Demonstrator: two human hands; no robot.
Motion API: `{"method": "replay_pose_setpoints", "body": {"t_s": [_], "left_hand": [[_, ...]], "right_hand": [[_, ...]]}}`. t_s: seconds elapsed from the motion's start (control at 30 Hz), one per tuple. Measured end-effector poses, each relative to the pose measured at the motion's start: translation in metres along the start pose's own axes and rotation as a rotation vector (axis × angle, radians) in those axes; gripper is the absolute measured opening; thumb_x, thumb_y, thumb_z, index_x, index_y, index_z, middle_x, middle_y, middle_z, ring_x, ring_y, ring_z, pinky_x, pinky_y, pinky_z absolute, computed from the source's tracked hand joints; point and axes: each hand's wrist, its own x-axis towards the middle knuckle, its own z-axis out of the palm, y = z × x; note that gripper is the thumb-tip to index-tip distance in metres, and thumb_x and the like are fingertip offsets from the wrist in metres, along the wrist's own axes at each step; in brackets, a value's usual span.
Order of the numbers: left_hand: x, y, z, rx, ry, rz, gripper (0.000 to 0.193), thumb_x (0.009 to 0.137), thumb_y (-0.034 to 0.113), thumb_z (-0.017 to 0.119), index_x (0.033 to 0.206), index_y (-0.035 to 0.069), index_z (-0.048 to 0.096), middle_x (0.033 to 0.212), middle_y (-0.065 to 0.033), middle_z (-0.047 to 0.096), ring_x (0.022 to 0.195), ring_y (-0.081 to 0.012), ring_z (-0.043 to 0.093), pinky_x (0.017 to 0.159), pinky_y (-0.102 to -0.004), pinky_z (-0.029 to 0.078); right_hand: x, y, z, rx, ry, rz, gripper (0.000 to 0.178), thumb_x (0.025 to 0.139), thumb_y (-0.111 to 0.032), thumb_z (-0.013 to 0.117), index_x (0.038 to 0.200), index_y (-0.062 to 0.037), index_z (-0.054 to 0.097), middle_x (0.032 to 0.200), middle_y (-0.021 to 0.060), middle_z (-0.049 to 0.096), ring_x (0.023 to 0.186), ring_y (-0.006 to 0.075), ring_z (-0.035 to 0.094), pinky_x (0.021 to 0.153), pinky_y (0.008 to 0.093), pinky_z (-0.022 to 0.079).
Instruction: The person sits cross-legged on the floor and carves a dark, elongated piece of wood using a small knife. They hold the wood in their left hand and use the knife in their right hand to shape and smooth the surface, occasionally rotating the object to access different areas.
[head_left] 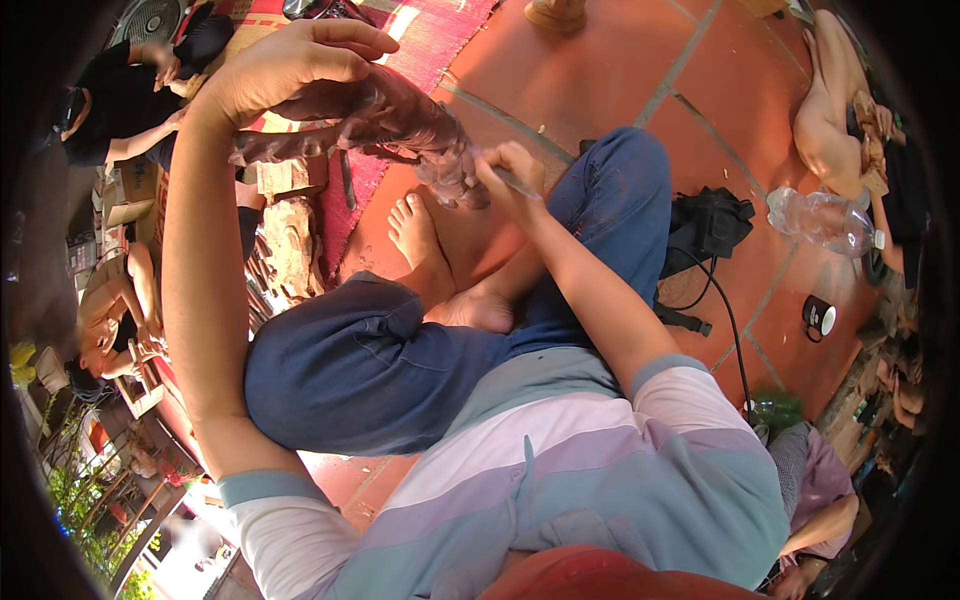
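A dark reddish-brown wood carving (420, 125) with a rippled, figured surface is held up above my crossed legs. My left hand (300, 65) curves over its upper left end, fingers wrapped round it; part of the grip is hidden behind the wrist. At the lower right end, my right hand (513, 172) has its fingers pinched close against the wood. A thin, pale, stick-like tool (522, 188) shows between those fingers; its tip is too blurred to make out.
Under the carving lies a red mat (350, 205), with rough wood pieces (290, 245) at its left. To my right are a black bag (710, 225) with a cable, a clear plastic bottle (825, 222) and a black cup (820, 316). Other people sit on both sides.
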Motion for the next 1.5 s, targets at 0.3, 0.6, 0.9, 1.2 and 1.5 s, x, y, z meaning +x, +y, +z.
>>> {"method": "replay_pose_setpoints", "body": {"t_s": [0.3,0.6,0.9,1.2,1.5], "left_hand": [[-0.002,0.004,0.002,-0.023,0.001,0.010,0.047,0.084,0.024,0.064,0.123,-0.001,0.057,0.115,-0.0078,0.061,0.105,-0.0146,0.055,0.092,-0.0273,0.043],[0.000,-0.003,-0.002,-0.009,-0.085,0.050,0.040,0.084,0.021,0.063,0.119,0.000,0.060,0.111,-0.0043,0.062,0.107,-0.0138,0.054,0.097,-0.0270,0.039],[-0.017,0.000,-0.006,0.124,0.191,0.065,0.052,0.090,0.044,0.057,0.118,0.001,0.061,0.114,-0.0077,0.062,0.108,-0.0165,0.055,0.099,-0.0280,0.038],[-0.045,0.068,0.052,0.785,0.539,-0.268,0.033,0.080,0.029,0.060,0.101,0.003,0.063,0.095,-0.0195,0.067,0.090,-0.0336,0.064,0.079,-0.0415,0.049],[-0.066,0.043,0.024,0.741,0.308,0.252,0.033,0.072,0.015,0.072,0.102,0.006,0.063,0.097,-0.0157,0.065,0.094,-0.0316,0.061,0.079,-0.0382,0.048]], "right_hand": [[-0.009,-0.010,-0.001,0.081,-0.014,0.084,0.012,0.075,-0.008,0.069,0.070,-0.0009,0.061,0.070,0.0096,0.060,0.071,0.0172,0.064,0.064,0.0315,0.049],[-0.009,0.003,-0.024,0.073,0.050,0.077,0.013,0.076,-0.013,0.068,0.070,-0.0018,0.064,0.077,0.0091,0.063,0.071,0.0199,0.060,0.068,0.0299,0.047],[-0.042,-0.001,-0.030,0.011,-0.270,0.063,0.011,0.074,-0.009,0.070,0.074,-0.0037,0.060,0.072,0.0065,0.060,0.067,0.0170,0.058,0.061,0.0306,0.046],[0.010,0.000,-0.053,0.624,0.034,0.621,0.025,0.091,-0.002,0.056,0.116,0.0022,0.053,0.112,0.0114,0.057,0.093,0.0209,0.065,0.079,0.0270,0.057],[0.044,-0.031,-0.074,0.497,-0.152,0.548,0.023,0.093,-0.012,0.058,0.111,0.0014,0.060,0.099,0.0084,0.062,0.089,0.0170,0.065,0.078,0.0267,0.056]]}}
